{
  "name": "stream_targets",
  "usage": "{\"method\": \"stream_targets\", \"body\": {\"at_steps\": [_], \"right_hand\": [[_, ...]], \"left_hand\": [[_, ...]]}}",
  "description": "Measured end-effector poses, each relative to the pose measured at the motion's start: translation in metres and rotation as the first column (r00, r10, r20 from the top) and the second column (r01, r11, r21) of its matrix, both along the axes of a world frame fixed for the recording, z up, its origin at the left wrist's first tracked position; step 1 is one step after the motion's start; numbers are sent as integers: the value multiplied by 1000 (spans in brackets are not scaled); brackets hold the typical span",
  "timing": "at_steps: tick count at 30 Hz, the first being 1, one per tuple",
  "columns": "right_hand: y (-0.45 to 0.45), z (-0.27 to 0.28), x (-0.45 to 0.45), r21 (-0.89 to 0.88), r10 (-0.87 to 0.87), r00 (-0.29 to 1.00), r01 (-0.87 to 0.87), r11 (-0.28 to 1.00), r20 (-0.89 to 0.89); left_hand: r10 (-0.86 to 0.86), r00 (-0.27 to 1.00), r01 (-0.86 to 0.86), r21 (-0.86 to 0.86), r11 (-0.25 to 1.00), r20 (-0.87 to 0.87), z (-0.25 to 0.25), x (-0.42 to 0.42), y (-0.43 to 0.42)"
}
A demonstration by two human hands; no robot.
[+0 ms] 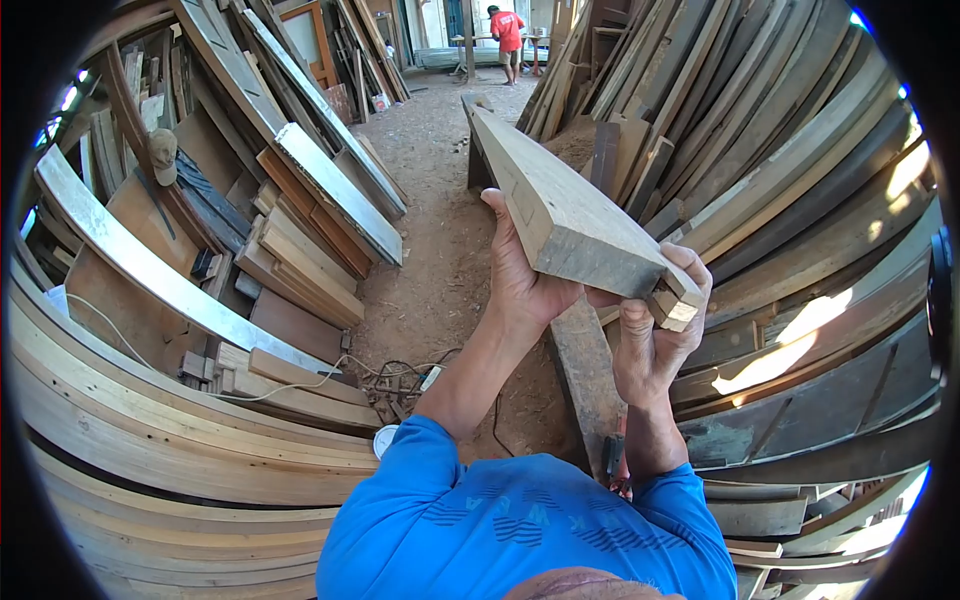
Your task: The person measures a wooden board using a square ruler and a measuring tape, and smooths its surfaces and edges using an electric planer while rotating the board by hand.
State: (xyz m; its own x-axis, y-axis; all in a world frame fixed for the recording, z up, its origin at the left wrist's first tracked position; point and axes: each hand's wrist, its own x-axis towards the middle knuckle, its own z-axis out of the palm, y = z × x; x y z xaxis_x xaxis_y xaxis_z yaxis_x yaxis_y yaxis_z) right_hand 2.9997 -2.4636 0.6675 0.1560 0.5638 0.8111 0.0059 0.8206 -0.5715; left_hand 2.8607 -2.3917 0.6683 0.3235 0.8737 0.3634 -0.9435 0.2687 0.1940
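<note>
Planks (720,110) stand left and right of the board (575,200).

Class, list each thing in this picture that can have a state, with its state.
Plank: near end held up
Left hand: supporting the plank from below
Right hand: gripping its near right corner
Cap: hung up
White cable: slack
Person in red: standing, bent forward

Tan cap (163,155), leaning planks (735,110) at right, red-shirted person (508,33) far off
</note>
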Motion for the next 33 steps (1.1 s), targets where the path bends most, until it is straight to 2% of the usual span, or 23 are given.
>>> {"method": "stream_targets", "body": {"at_steps": [6, 9, 10, 16, 19, 22, 25, 26, 27, 29, 31, 32, 33], "right_hand": [[3, 5, -3, 103, -105, 993, 99, 990, 54], [5, 4, -5, 81, -54, 998, 53, 995, 15], [7, 5, -4, 129, -97, 995, 91, 987, 38], [8, 5, -6, 154, -139, 988, 129, 980, 60], [6, 6, -6, 116, -153, 986, 145, 983, 66], [7, -7, 12, 116, -203, 973, 190, 975, 108], [-8, -51, 50, 11, -76, 971, 75, 997, 228], [-19, -73, 65, -121, 35, 970, -6, 993, 240], [-31, -94, 80, -251, 146, 962, -86, 964, 232], [-45, -126, 109, -429, 120, 896, 84, 899, 427], [-54, -168, 147, -772, 101, 910, 278, 571, 402], [-61, -184, 169, -668, 116, 726, 542, 510, 678], [-70, -227, 195, -529, 80, 558, 718, 453, 826]], "left_hand": [[-26, 999, 25, 38, 999, 30, 4, 0, 0], [0, 999, -2, 27, 1000, 45, 6, 1, 0], [8, 999, -9, 20, 1000, 40, 5, 1, 1], [-6, 997, 7, -12, 1000, 72, 3, -1, 2], [-60, 983, 65, -21, 998, 174, 4, -2, 1], [95, 995, -95, -4, 995, -34, -5, -10, -2], [-307, 940, 312, -15, 950, 151, -32, -25, 1], [19, 975, -67, -209, 976, -221, -35, -15, -11], [-32, 960, -38, -243, 969, -279, -54, -6, -17], [-142, 912, 11, -325, 946, -384, -109, 13, -28], [-121, 873, -89, -397, 914, -473, -145, 38, -45], [-116, 850, -135, -425, 895, -514, -163, 53, -49], [-112, 809, -180, -425, 887, -578, -191, 67, -51]]}}
